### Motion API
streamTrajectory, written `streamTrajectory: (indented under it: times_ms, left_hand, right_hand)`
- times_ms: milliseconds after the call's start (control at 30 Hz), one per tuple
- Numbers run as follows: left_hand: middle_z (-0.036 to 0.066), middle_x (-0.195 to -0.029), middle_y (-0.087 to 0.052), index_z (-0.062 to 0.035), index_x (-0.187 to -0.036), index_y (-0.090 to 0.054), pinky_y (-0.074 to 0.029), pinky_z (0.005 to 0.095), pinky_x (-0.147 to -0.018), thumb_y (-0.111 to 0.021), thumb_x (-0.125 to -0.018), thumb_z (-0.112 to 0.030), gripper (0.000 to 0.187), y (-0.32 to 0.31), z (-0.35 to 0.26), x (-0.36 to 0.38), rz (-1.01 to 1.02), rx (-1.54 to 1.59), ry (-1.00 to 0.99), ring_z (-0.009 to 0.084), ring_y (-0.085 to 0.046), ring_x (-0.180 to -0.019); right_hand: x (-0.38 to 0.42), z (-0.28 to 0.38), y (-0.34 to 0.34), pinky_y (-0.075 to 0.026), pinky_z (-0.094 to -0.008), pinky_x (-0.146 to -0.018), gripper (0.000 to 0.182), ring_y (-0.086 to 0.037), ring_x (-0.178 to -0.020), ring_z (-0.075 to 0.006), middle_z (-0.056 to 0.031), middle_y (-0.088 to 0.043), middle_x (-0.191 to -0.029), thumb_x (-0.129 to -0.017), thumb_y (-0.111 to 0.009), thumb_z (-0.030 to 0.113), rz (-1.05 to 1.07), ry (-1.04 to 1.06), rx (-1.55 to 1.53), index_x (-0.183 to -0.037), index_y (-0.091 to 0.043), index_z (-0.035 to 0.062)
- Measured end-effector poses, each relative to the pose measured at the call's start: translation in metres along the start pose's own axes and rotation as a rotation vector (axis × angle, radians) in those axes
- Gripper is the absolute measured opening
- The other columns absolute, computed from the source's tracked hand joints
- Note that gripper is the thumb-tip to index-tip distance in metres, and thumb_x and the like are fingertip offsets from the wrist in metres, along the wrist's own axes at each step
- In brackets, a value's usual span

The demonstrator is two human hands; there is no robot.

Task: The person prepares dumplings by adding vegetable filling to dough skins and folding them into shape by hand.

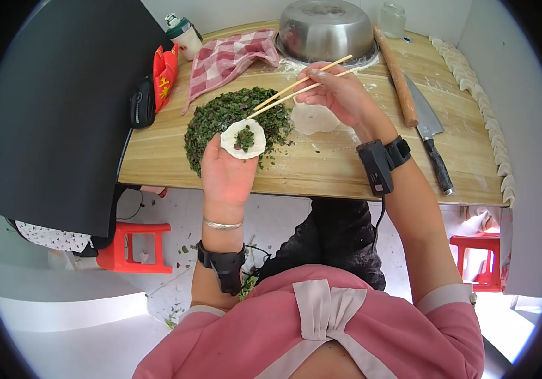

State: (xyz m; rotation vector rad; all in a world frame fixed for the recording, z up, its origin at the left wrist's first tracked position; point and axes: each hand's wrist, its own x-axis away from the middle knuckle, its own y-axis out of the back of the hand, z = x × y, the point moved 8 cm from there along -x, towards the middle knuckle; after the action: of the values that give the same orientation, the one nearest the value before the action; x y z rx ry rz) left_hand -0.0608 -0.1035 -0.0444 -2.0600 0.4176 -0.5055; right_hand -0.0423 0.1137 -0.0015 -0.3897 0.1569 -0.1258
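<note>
On the palm of my left hand (pixel 228 174) lies a round dough wrapper (pixel 257 134), with a small heap of chopped green filling (pixel 243 138) at its middle. My right hand (pixel 337 95) is closed round a pair of wooden chopsticks (pixel 290 92), whose tips are just above the wrapper's upper edge. Behind the wrapper a large pile of chopped greens (pixel 211 120) spreads over the wooden table. Another flat dough wrapper (pixel 314 119) lies on the table right of the pile, below my right hand.
A metal basin (pixel 326 28) stands at the back, beside a checked cloth (pixel 231 58). To the right lie a rolling pin (pixel 397 79), a knife (pixel 431 126) and a row of folded dumplings (pixel 482 101). A bottle (pixel 184 38), red packet (pixel 164 76) and black case (pixel 142 102) are at the left.
</note>
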Motion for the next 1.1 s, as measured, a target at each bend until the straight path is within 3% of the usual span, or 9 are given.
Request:
streamTrajectory:
  times_ms: [100, 233, 333, 533, 733, 967, 1100]
  left_hand:
    - [0.016, -0.123, -0.054, 0.0032, -0.121, -0.048, -0.036, 0.044, -0.104, -0.035, -0.097, -0.023, 0.038, -0.004, 0.004, -0.003, 0.062, 0.01, 0.022, 0.029, -0.05, -0.117]
    - [0.02, -0.131, -0.048, 0.0049, -0.128, -0.041, -0.032, 0.0462, -0.108, -0.034, -0.098, -0.022, 0.042, -0.007, 0.0, -0.003, 0.028, 0.033, -0.016, 0.0327, -0.044, -0.124]
    - [0.02, -0.132, -0.048, 0.0048, -0.128, -0.041, -0.032, 0.0465, -0.108, -0.033, -0.098, -0.022, 0.042, -0.003, -0.007, -0.001, -0.053, 0.013, -0.038, 0.0326, -0.044, -0.124]
    - [0.018, -0.133, -0.048, 0.0033, -0.128, -0.043, -0.032, 0.0452, -0.107, -0.034, -0.097, -0.022, 0.041, -0.004, -0.026, 0.003, -0.067, 0.006, -0.11, 0.0314, -0.044, -0.125]
    - [0.018, -0.132, -0.049, 0.0031, -0.127, -0.045, -0.032, 0.045, -0.107, -0.035, -0.097, -0.02, 0.039, -0.002, -0.027, 0.002, -0.044, 0.039, -0.081, 0.0307, -0.044, -0.124]
    - [0.019, -0.133, -0.047, 0.0044, -0.128, -0.043, -0.031, 0.0461, -0.109, -0.035, -0.097, -0.021, 0.041, -0.001, -0.019, 0.001, -0.043, 0.029, -0.07, 0.0325, -0.043, -0.125]
    - [0.017, -0.125, -0.053, 0.0037, -0.122, -0.047, -0.037, 0.0444, -0.104, -0.034, -0.097, -0.025, 0.04, -0.002, -0.001, -0.003, 0.017, 0.021, -0.003, 0.0303, -0.049, -0.118]
  right_hand:
    - [0.004, -0.001, -0.017, -0.058, -0.0276, -0.067, 0.019, -0.069, -0.078, -0.0252, -0.0155, -0.065, -0.091, -0.095, -0.05, 0.014, 0.146, -0.004, -0.02, -0.1, -0.059, -0.0016]
    - [0.001, 0.007, -0.009, -0.058, -0.0289, -0.068, 0.018, -0.069, -0.077, -0.0245, -0.0154, -0.065, -0.092, -0.095, -0.049, 0.014, 0.138, 0.057, -0.047, -0.1, -0.058, 0.0]
    - [0.0, 0.011, 0.006, -0.057, -0.0239, -0.064, 0.018, -0.069, -0.074, -0.02, -0.0124, -0.065, -0.09, -0.096, -0.048, 0.015, 0.055, 0.059, -0.025, -0.099, -0.059, 0.0005]
    - [-0.001, -0.019, 0.016, -0.057, -0.0252, -0.064, 0.018, -0.069, -0.074, -0.02, -0.0122, -0.065, -0.089, -0.096, -0.046, 0.014, 0.004, -0.162, 0.265, -0.098, -0.058, 0.0015]
    - [-0.003, -0.017, 0.025, -0.058, -0.0251, -0.063, 0.02, -0.069, -0.075, -0.0209, -0.0127, -0.065, -0.089, -0.096, -0.047, 0.016, -0.115, -0.113, 0.233, -0.099, -0.058, -0.0004]
    - [-0.001, 0.009, 0.014, -0.058, -0.0238, -0.063, 0.02, -0.069, -0.075, -0.0213, -0.0129, -0.065, -0.088, -0.095, -0.05, 0.017, -0.047, 0.04, 0.061, -0.099, -0.058, -0.0008]
    - [0.001, 0.01, -0.006, -0.058, -0.0276, -0.065, 0.02, -0.069, -0.075, -0.0245, -0.0147, -0.066, -0.087, -0.095, -0.052, 0.017, 0.093, 0.081, -0.041, -0.099, -0.059, -0.002]
